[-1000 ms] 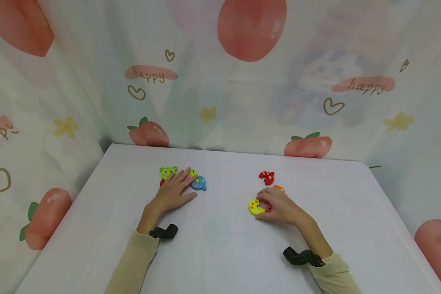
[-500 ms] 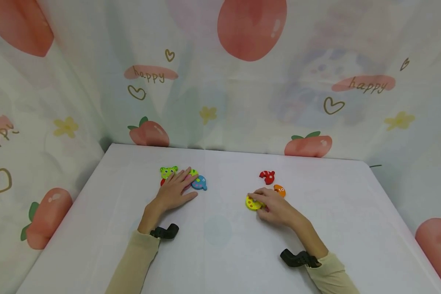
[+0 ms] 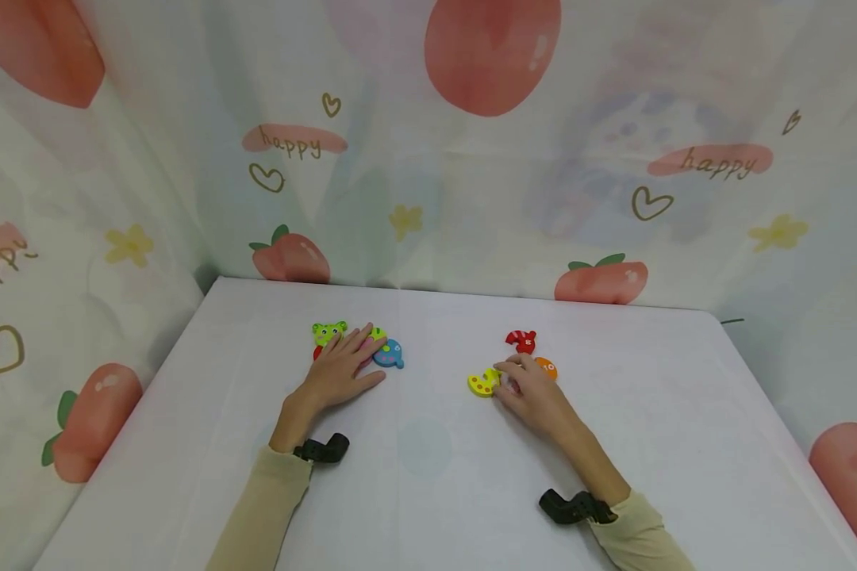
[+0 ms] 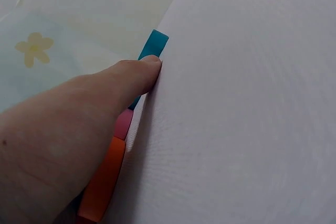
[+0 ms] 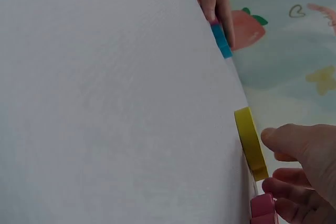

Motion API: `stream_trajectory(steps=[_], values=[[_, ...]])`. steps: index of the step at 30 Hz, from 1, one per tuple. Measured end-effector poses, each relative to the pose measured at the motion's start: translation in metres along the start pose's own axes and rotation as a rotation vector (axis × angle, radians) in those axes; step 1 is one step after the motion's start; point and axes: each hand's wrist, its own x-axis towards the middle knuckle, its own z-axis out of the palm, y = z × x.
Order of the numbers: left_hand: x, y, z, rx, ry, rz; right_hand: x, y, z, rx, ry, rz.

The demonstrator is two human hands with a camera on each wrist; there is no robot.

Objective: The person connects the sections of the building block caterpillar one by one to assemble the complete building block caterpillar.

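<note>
In the head view my left hand (image 3: 339,367) rests on a cluster of animal-shaped pieces, fingers extended. A green piece with a frog-like face (image 3: 328,333) and a blue numbered piece (image 3: 388,354) show beside its fingers; other pieces are partly covered. My right hand (image 3: 532,392) is low over the table, fingertips right at the edge of a spotted yellow curved piece (image 3: 482,384). In the right wrist view the thumb is spread from the fingers, near the yellow piece (image 5: 251,142). The fingers are close to a pink piece (image 5: 263,208), mostly hidden in the head view.
A red striped piece (image 3: 523,342) lies behind my right hand, and an orange numbered piece (image 3: 547,368) sits just beside it. A white-covered table (image 3: 428,492) runs back to a fruit-patterned curtain (image 3: 471,214). Dark wrist cameras are strapped to both arms.
My right hand has moved left and slightly away from me, with the yellow piece shifting the same way. More of the orange piece shows. The left hand has stayed in place.
</note>
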Motion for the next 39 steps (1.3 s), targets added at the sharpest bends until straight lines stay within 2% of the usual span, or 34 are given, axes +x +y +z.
stream_trajectory(steps=[4,13,23,28,39], values=[[0.001,0.0,0.0,0.008,-0.021,-0.005,0.0,-0.006,0.003,0.008,-0.028,-0.006],[0.003,0.0,0.0,0.024,0.001,0.001,0.011,-0.022,0.011,0.033,-0.126,0.07],[0.002,0.001,0.001,0.03,0.008,0.016,0.013,-0.025,0.012,-0.031,-0.121,0.107],[0.001,0.001,0.002,0.025,0.008,0.004,0.013,-0.026,0.015,-0.061,-0.111,0.065],[0.001,0.001,0.002,0.023,0.015,-0.003,0.014,-0.026,0.018,-0.02,-0.087,0.059]])
